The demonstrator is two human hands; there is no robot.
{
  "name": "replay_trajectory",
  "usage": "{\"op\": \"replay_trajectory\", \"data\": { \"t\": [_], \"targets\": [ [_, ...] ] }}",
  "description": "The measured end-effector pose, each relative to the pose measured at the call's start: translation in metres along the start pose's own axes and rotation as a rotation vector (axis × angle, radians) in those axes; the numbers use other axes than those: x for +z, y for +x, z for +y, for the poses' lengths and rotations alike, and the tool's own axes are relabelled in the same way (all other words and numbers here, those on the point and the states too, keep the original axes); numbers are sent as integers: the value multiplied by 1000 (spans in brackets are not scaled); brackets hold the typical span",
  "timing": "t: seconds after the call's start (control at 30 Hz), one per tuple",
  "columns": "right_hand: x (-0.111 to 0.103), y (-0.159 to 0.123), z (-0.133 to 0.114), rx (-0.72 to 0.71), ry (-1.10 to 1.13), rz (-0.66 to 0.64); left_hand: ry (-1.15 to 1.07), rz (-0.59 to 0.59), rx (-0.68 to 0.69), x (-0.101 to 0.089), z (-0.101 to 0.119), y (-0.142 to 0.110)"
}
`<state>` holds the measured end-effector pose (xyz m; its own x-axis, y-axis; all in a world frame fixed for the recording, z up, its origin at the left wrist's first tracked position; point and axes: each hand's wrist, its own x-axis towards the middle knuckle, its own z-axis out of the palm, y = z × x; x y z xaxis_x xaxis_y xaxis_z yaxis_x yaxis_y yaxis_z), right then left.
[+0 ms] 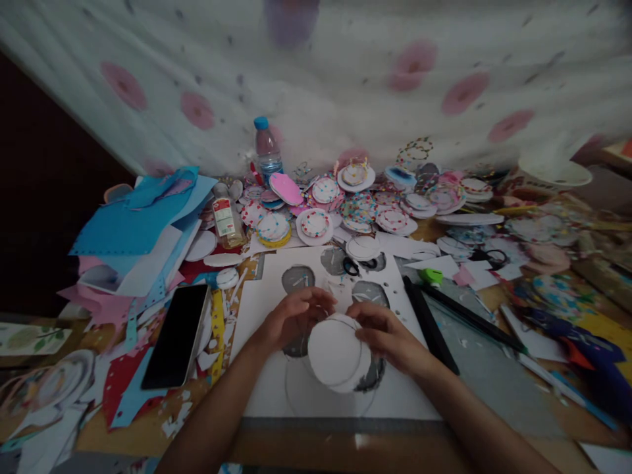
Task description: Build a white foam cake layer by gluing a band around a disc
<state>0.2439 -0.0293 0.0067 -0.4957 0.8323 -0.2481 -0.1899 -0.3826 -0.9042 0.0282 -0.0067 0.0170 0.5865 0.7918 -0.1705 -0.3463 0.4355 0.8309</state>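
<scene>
Overlapping white paper discs (332, 354) are held over the holed white sheet (259, 375), near centre. Their right edge is pinched by the right hand (392, 334). Left hand (293, 316) is curled at the far-left edge; contact can't be told. Phone (175, 336) laid left.

Dim, Grey Light Over My Desk (286, 441)

I work in dim, flat light that turns even the white discs (333, 349) at my fingers (372, 311) greyish, with only soft, faint shadows. The flowered cloth (326, 85) behind is pale and hazy, while the far left sinks nearly to black. A small patch of glare sits on the near edge. My view is clearest around the middle; rightward the pale cup (557, 172) smears, and wide-angle distortion stretches my forearms (474, 401).
</scene>
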Motion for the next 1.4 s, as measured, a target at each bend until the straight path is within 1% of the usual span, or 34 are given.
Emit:
{"op": "replay_trajectory", "data": {
  "t": [0.07,0.13,0.2,0.3,0.43,0.5,0.6,0.7,0.83,0.9,1.0,1.07,1.17,1.27,1.4],
  "targets": [
    [0,-1,1,5,-42,-59,-11,14,-71,3,1,0],
    [1,-1,2,-3,-63,-73,28,39,-107,5,1,0],
    [3,1,1,-22,-81,-45,79,49,-136,6,0,0],
    [7,3,-3,-84,-104,21,134,30,-190,4,-2,-1],
    [11,5,-6,-160,-143,62,169,-22,-248,4,-4,-2],
    [13,5,-6,-183,-176,77,226,-13,-255,7,-4,-1],
    [14,6,-3,-198,-218,91,315,36,-214,13,-1,1],
    [15,5,-2,-203,-232,136,330,88,-159,16,2,2],
    [15,4,-1,-240,-185,199,322,226,-47,13,0,3],
    [16,3,0,-220,-133,173,314,313,34,9,-4,5],
    [19,3,3,-160,-51,92,311,438,161,3,-9,8],
    [21,3,5,-132,-19,64,311,495,223,0,-11,9],
    [20,4,5,-96,-24,93,320,504,258,-3,-11,8],
    [17,5,3,-80,-48,145,336,461,257,-4,-10,4],
    [14,3,1,-64,-67,173,363,406,230,-5,-8,2]
  ]
}}
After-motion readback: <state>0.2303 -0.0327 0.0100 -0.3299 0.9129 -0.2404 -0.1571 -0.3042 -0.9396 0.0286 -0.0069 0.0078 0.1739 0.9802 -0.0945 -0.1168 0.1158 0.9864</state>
